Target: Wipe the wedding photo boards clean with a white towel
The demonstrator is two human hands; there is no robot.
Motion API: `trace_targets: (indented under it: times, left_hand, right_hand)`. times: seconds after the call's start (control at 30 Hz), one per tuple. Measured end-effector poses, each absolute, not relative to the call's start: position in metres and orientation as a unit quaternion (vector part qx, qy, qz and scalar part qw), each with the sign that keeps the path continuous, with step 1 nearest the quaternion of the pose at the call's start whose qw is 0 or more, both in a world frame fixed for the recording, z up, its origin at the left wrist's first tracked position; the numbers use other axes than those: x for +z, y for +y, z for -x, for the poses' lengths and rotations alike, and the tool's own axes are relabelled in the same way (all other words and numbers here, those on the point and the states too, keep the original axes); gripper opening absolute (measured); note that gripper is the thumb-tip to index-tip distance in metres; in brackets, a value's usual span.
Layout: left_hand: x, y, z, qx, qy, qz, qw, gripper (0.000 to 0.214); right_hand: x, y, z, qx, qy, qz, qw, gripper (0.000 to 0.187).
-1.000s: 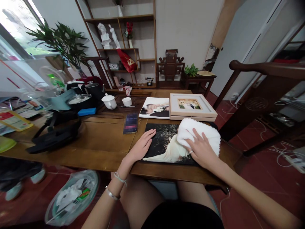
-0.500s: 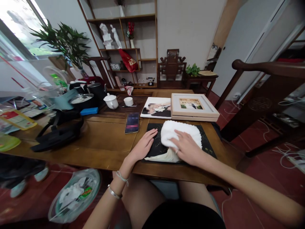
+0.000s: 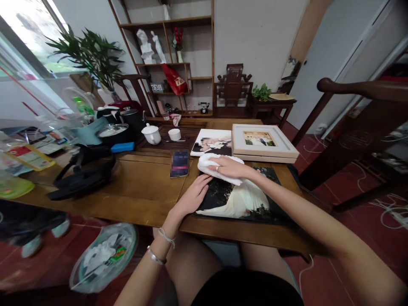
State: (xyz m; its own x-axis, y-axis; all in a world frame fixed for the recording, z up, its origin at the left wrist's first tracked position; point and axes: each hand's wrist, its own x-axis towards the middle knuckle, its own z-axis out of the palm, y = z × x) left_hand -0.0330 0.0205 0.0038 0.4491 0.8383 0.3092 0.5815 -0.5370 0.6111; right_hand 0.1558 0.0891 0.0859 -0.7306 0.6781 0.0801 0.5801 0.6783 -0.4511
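Right hand (image 3: 230,167): laid palm down over a white cloth (image 3: 206,165), fingers curled on it, pressing it to the far left corner of the photo (image 3: 245,199). The cloth shows beyond the fingertips and under the palm. Left hand (image 3: 194,196): open and flat, fingers spread on the photo's left edge. The photo lies flat on the table (image 3: 143,187), near edge. A phone (image 3: 179,163) lies just left of the cloth; a frame (image 3: 264,144) sits behind.

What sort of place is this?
Probably a home tea room or sitting room: a white ceramic teapot on a long brown wooden table, a carved dark wooden chair, and a tall wooden shelf holding white statuettes.
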Motion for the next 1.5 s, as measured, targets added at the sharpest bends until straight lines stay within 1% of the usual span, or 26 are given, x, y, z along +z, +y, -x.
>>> trace_targets:
  times: [0.17,0.37,0.47,0.53,0.6,0.67,0.73,0.83,0.9,1.0,1.13,1.2,1.3,1.37,1.43,1.5]
  left_hand:
    - [0.006,0.02,0.033,0.311,0.405,-0.83,0.223,0.042]
    - [0.006,0.02,0.033,0.309,0.408,-0.828,0.228,0.042]
    - [0.006,0.02,0.033,0.312,0.407,-0.828,0.227,0.042]
    - [0.005,0.02,0.033,0.311,0.407,-0.829,0.227,0.042]
    - [0.004,0.021,0.033,0.31,0.407,-0.829,0.228,0.042]
    - [0.005,0.021,0.032,0.311,0.406,-0.828,0.231,0.042]
    - [0.006,0.02,0.032,0.315,0.407,-0.825,0.235,0.041]
    - [0.009,0.018,0.03,0.332,0.412,-0.812,0.246,0.039]
    - [0.012,0.017,0.03,0.366,0.42,-0.79,0.255,0.038]
    - [0.013,0.017,0.03,0.462,0.429,-0.719,0.294,0.035]
    - [0.012,0.018,0.031,0.559,0.444,-0.585,0.384,0.03]
    - [0.012,0.019,0.033,0.582,0.457,-0.542,0.399,0.027]
    - [0.012,0.019,0.035,0.604,0.457,-0.512,0.405,0.027]
    - [0.014,0.019,0.036,0.605,0.455,-0.5,0.421,0.03]
    - [0.019,0.016,0.036,0.599,0.459,-0.491,0.435,0.033]
    - [0.028,0.011,0.034,0.598,0.464,-0.491,0.431,0.033]
  right_hand:
    - [0.071,0.075,-0.208,0.177,-0.889,0.401,0.13,0.039]
    - [0.048,0.045,-0.292,0.056,-0.868,0.465,0.162,0.037]
    - [0.04,0.014,-0.297,-0.019,-0.868,0.465,0.173,0.031]
    - [0.039,-0.014,-0.283,-0.043,-0.882,0.442,0.16,0.025]
    - [0.042,-0.044,-0.262,-0.027,-0.9,0.407,0.152,0.02]
    - [0.047,-0.065,-0.244,0.015,-0.923,0.36,0.134,0.015]
    - [0.052,-0.069,-0.234,0.05,-0.932,0.336,0.126,0.019]
    - [0.052,-0.044,-0.233,0.048,-0.916,0.374,0.136,0.03]
    - [0.051,-0.016,-0.231,0.026,-0.894,0.426,0.137,0.033]
    - [0.053,0.017,-0.209,0.014,-0.878,0.465,0.115,0.036]
    - [0.058,0.019,-0.165,0.024,-0.912,0.401,0.087,0.038]
    - [0.059,0.004,-0.155,0.036,-0.934,0.347,0.076,0.038]
    - [0.058,-0.029,-0.166,0.059,-0.96,0.265,0.066,0.035]
    - [0.055,-0.049,-0.186,0.073,-0.966,0.24,0.064,0.029]
    - [0.052,-0.064,-0.206,0.071,-0.96,0.259,0.079,0.021]
    - [0.048,-0.073,-0.22,0.043,-0.944,0.306,0.113,0.013]
